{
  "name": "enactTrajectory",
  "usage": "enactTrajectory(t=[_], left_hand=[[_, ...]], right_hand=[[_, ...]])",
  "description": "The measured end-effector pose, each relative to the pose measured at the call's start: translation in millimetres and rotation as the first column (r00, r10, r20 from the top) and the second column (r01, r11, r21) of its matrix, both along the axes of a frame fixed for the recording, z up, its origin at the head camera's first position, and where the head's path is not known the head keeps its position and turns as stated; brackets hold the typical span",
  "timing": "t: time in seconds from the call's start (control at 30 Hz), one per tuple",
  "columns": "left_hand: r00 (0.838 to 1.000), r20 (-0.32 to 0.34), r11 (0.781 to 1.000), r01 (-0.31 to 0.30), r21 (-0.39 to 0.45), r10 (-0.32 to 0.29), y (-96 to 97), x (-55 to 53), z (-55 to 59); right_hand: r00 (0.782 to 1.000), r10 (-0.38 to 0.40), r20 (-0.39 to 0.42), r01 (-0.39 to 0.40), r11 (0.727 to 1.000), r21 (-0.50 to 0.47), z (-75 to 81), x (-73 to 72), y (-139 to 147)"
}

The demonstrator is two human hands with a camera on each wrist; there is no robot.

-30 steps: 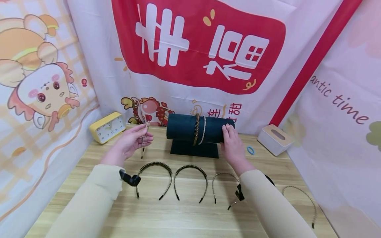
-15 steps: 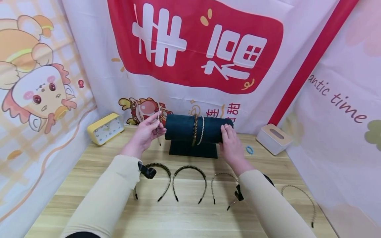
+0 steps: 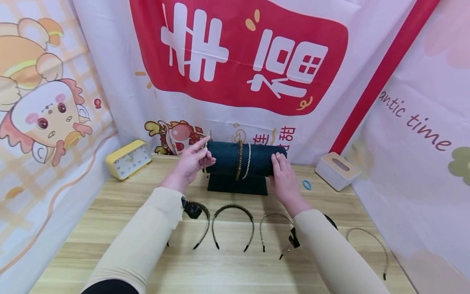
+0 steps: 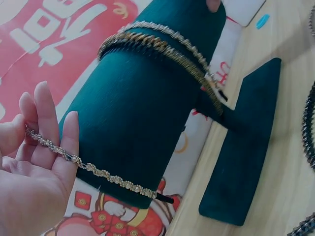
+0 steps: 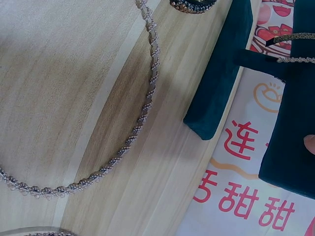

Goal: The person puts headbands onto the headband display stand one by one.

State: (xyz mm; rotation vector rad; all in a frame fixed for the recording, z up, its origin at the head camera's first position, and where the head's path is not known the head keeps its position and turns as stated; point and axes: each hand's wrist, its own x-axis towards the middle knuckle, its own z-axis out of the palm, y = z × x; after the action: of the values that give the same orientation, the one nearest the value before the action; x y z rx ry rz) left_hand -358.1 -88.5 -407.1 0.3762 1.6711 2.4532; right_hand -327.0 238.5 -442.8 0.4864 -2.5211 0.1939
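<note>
My left hand pinches a pearly beaded headband between thumb and fingers. In the left wrist view this headband crosses the near end of the dark green headband stand, its black tip pointing down past the roll. A gold-brown chain headband and a slimmer silvery headband sit side by side over the roll's middle. My right hand grips the roll's right end, its fingers bent over the top. Only one fingertip of it shows in the right wrist view.
Several headbands lie in a row before the stand, among them a dark coiled headband and a thin beaded one. A yellow clock stands left, a tissue box right, near a blue ring. Fabric walls surround the table.
My left hand has carried the beaded headband rightward, from beside the clock to the roll's left end. My right hand stays on the right end.
</note>
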Motion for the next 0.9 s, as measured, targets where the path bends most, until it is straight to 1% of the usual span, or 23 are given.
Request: enactTrajectory(t=[0.1, 0.17, 0.23, 0.3, 0.33, 0.37, 0.43, 0.5, 0.57, 0.63, 0.67, 0.77, 0.8, 0.87, 0.9], left_hand=[[1.0, -0.007, 1.0, 0.021, -0.009, -0.021, 10.8, 2.7, -1.3], [1.0, -0.011, 1.0, 0.013, -0.011, -0.014, 19.0, 4.1, -2.9], [0.999, -0.014, 0.999, -0.03, -0.02, 0.03, 27.6, 5.1, -4.4], [0.994, -0.02, 0.994, -0.104, -0.038, 0.103, 35.7, 6.8, -5.2], [0.989, -0.022, 0.987, -0.15, -0.054, 0.149, 39.4, 8.0, -5.1], [0.979, -0.026, 0.975, -0.204, -0.082, 0.203, 42.8, 9.6, -4.5], [0.953, -0.035, 0.943, -0.304, -0.137, 0.302, 48.9, 12.7, -3.1], [0.92, -0.055, 0.898, -0.39, -0.204, 0.388, 53.6, 16.3, -0.4], [0.891, -0.086, 0.851, -0.452, -0.267, 0.446, 57.2, 19.2, 2.0], [0.866, -0.132, 0.807, -0.497, -0.32, 0.481, 60.0, 21.8, 4.0], [0.857, -0.157, 0.785, -0.513, -0.347, 0.49, 60.8, 22.4, 4.1], [0.842, -0.232, 0.731, -0.539, -0.418, 0.488, 61.6, 24.9, 4.2], [0.841, -0.253, 0.722, -0.541, -0.432, 0.478, 61.2, 25.7, 3.9], [0.853, -0.274, 0.727, -0.523, -0.445, 0.445, 59.4, 27.5, 3.4], [0.86, -0.277, 0.734, -0.51, -0.449, 0.428, 58.3, 28.7, 3.5]], right_hand=[[1.0, -0.001, 0.006, 0.001, 1.0, -0.003, 0.9, 0.7, 0], [1.0, -0.001, 0.006, 0.001, 1.0, -0.003, 1.4, 0.8, 0], [1.0, 0.0, 0.005, 0.0, 1.0, -0.005, 1.8, 1.0, -1], [1.0, 0.001, 0.005, -0.001, 1.0, -0.006, 2.0, 1.1, -1], [1.0, 0.0, 0.003, 0.0, 1.0, -0.005, 2.0, 1.0, -1], [1.0, -0.001, 0.004, 0.001, 1.0, -0.003, 1.8, 1.0, -1], [1.0, -0.005, 0.005, 0.005, 1.0, 0.001, 1.5, 0.9, -1], [1.0, -0.003, 0.002, 0.003, 1.0, 0.001, 1.5, 0.7, -1], [1.0, -0.003, -0.001, 0.003, 1.0, -0.002, 1.4, 0.7, -1], [1.0, -0.001, -0.005, 0.001, 1.0, -0.006, 1.3, 0.8, -1], [1.0, 0.0, -0.008, 0.0, 1.0, -0.008, 1.2, 0.8, -1], [1.0, -0.001, -0.013, 0.001, 1.0, -0.004, 0.1, 0.5, 0], [1.0, -0.001, -0.014, 0.001, 1.0, -0.003, 0.0, 0.4, 0], [1.0, 0.0, -0.015, 0.0, 1.0, -0.002, -0.4, -0.1, 0], [1.0, 0.0, -0.015, 0.0, 1.0, -0.003, -0.4, -0.4, 0]])
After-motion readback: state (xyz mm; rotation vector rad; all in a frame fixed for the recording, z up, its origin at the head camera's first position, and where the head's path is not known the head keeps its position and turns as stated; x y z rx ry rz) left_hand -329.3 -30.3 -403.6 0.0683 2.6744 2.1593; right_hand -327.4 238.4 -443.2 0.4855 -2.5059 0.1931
